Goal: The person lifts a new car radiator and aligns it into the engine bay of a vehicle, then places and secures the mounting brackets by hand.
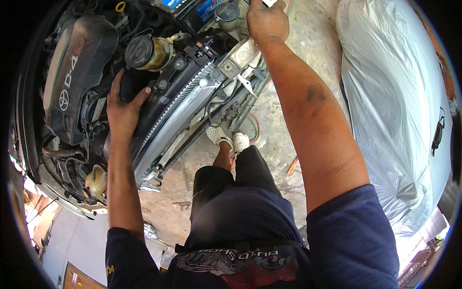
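My left hand [124, 108] reaches into the engine bay, its index finger and thumb spread apart over a dark part behind the radiator [161, 98]. I see nothing held in it; its other fingers are partly hidden. Just beyond the fingertips stands a yellowed fluid reservoir [161, 54] with a black cap [139, 51]. My right hand [268, 24] is at the top edge of the view, beyond the pale front cross panel [240, 54]. Its fingers are curled and partly cut off, and a small white piece [269, 2] shows between them, too little to name.
An engine cover [79, 79] fills the left. A battery [192, 8] and a round black cap [226, 12] lie at the top. A silver-sheeted vehicle [390, 111] stands at right. On the concrete floor are an orange-handled tool [291, 165] and a coloured hose [255, 127].
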The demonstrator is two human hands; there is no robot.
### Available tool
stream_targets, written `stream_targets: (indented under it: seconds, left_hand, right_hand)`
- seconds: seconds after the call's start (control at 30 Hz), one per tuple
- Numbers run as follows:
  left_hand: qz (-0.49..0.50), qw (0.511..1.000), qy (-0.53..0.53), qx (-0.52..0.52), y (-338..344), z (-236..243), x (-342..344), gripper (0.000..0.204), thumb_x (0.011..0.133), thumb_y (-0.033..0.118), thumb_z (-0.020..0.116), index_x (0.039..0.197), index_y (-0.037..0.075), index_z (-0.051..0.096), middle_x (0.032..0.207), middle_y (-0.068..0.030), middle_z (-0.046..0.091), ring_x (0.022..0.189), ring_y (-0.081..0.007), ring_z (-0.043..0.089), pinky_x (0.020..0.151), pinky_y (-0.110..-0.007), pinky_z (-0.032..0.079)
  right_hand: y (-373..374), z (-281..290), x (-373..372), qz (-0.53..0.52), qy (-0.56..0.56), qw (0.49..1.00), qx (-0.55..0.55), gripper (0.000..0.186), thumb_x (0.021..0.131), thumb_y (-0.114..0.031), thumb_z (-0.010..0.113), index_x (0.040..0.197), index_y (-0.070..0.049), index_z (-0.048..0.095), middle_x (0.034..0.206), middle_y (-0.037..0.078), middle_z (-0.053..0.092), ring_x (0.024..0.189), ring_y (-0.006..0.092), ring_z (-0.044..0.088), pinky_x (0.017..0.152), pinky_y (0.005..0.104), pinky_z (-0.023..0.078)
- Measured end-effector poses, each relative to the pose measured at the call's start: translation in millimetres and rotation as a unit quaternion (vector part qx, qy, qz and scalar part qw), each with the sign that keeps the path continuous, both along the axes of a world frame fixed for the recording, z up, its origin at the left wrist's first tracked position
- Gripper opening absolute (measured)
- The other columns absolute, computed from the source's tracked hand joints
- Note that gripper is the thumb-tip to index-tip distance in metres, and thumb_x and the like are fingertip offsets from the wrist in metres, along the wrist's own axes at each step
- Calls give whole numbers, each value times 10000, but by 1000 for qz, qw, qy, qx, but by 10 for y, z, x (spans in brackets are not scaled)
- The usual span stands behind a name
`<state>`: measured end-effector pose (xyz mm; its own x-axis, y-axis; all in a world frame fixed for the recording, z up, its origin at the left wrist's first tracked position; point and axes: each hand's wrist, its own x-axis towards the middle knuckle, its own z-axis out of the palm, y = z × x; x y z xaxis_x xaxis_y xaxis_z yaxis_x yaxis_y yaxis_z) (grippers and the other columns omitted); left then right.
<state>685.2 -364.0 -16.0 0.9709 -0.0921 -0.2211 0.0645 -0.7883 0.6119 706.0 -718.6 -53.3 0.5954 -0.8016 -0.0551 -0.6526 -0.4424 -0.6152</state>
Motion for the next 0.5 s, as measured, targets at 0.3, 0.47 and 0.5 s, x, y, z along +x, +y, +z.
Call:
stream_targets:
  seconds: [0.3,0.47,0.5]
  left_hand:
    - [47,991,-36,-119,30,-147,-158,682,818,-15,569,1493,77,558,1359,-210,657,1228,-249,645,1082,-332,457]
    - [-44,995,-71,48,53,-71,-183,665,894,112,686,1534,138,506,1469,-273,538,1359,-382,543,1120,-423,442]
    - [-74,991,-69,92,45,-33,-207,657,939,266,719,1541,141,486,1492,-302,488,1384,-462,482,1142,-481,413]
  right_hand:
    - [-19,-72,32,13,-11,1000,-18,666,990,-532,530,1257,77,532,1042,361,704,1017,504,688,940,530,532]
    - [-2,-35,-8,1,-1,1000,-23,631,986,-516,547,1231,65,533,1026,364,703,999,509,690,929,531,536]
    - [-7,-50,-19,-2,-1,1000,-31,623,985,-513,550,1223,62,533,1024,365,703,998,509,690,927,531,537]
